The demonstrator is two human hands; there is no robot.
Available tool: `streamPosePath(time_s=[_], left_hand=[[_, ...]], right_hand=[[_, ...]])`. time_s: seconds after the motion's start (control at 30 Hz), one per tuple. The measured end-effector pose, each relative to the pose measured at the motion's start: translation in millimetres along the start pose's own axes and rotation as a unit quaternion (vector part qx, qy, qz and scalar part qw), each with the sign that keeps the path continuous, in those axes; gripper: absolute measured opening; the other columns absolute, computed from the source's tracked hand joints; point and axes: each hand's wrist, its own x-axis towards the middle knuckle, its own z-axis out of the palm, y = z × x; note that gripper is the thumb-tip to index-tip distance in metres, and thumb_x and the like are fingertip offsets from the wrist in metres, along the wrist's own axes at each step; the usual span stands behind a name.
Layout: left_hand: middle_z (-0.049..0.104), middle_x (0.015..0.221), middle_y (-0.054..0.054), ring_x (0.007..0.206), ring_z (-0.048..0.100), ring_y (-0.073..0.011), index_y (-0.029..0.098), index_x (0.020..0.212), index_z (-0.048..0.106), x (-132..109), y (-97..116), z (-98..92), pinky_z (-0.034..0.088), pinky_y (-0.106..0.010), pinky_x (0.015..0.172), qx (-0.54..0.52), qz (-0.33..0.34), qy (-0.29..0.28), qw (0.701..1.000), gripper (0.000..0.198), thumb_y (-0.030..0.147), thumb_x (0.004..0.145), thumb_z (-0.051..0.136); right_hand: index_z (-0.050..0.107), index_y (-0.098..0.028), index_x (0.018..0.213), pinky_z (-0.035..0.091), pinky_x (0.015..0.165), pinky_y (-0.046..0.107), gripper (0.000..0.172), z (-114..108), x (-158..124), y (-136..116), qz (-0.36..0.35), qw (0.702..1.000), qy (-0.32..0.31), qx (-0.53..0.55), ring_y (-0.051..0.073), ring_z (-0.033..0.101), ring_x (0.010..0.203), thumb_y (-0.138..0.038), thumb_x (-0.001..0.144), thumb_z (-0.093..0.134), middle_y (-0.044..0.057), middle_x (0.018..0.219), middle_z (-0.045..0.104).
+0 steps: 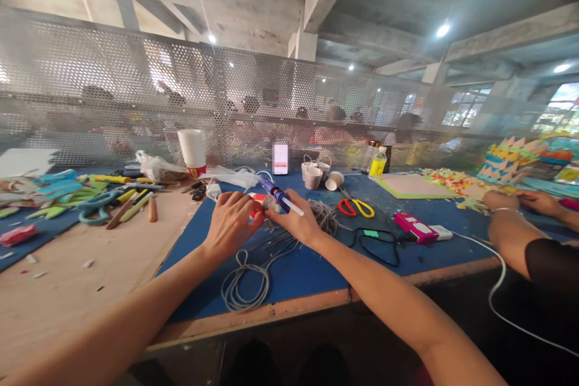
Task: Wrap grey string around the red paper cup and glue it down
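Observation:
My left hand [233,220] is closed at the side of a red and white paper cup [259,198], mostly hidden behind the fingers. My right hand [296,217] meets it from the other side, wrapped round a blue glue gun [275,193], whose pale glue stick sticks out over the hand toward me. Grey cord lies in a tangled heap [323,217] behind my right wrist. A looser coil of cord [246,286] rests near the table's front edge, between my forearms.
Scissors with red and yellow handles [357,207], cord-wrapped cups [313,175] and a propped phone [280,158] stand or lie beyond. Stacked paper cups [191,151] are at back left, tools [131,199] further left. A magenta box [415,227] and another person's hands [502,200] are right.

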Motion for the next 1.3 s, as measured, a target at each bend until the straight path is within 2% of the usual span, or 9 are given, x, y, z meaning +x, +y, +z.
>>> streamPosePath(time_s=[0.3,0.5,0.83,1.07,1.3], left_hand=[[0.072,0.077,-0.001,0.078,0.065,-0.0227,0.022,0.077,0.062,-0.6,-2.8,1.9,0.042,-0.037,0.078,-0.080,-0.049,-0.013,0.995,0.008,0.019,0.084,0.065],[0.070,0.075,0.000,0.076,0.065,-0.0219,0.022,0.077,0.061,-0.1,-6.7,3.6,0.043,-0.037,0.080,-0.137,-0.063,-0.026,0.988,0.009,0.020,0.083,0.066],[0.069,0.075,0.000,0.077,0.063,-0.0198,0.022,0.077,0.062,-1.6,-10.0,3.5,0.045,-0.037,0.083,-0.171,-0.059,-0.050,0.982,0.010,0.025,0.086,0.065],[0.074,0.086,-0.004,0.083,0.066,-0.0225,0.022,0.088,0.070,-3.7,-7.5,4.9,0.047,-0.037,0.080,-0.153,-0.059,-0.036,0.986,0.013,0.033,0.093,0.063],[0.076,0.086,-0.004,0.083,0.067,-0.0228,0.023,0.088,0.073,-4.3,-5.3,3.6,0.049,-0.036,0.080,-0.169,-0.098,-0.035,0.980,0.016,0.033,0.094,0.062]], right_hand=[[0.056,-0.023,0.087,0.050,0.070,0.032,0.033,0.3,1.2,-1.1,0.007,1.000,-0.008,0.019,0.019,0.061,0.076,-0.041,0.073,0.079,0.000,0.083,0.065],[0.056,-0.023,0.088,0.051,0.073,0.034,0.036,-1.1,1.6,0.3,0.008,1.000,-0.014,0.013,0.021,0.062,0.079,-0.047,0.073,0.078,0.000,0.084,0.066],[0.055,-0.023,0.088,0.049,0.072,0.033,0.036,-0.9,0.6,1.1,0.001,1.000,-0.018,0.011,0.019,0.059,0.075,-0.048,0.075,0.077,-0.001,0.081,0.062],[0.057,-0.022,0.090,0.050,0.073,0.032,0.034,-4.8,2.5,3.5,-0.005,1.000,-0.006,-0.012,0.021,0.062,0.083,-0.047,0.077,0.076,0.001,0.085,0.065],[0.059,-0.021,0.096,0.050,0.078,0.033,0.033,-2.5,1.4,10.0,-0.023,1.000,-0.002,-0.014,0.020,0.064,0.086,-0.044,0.079,0.076,0.002,0.093,0.065]])
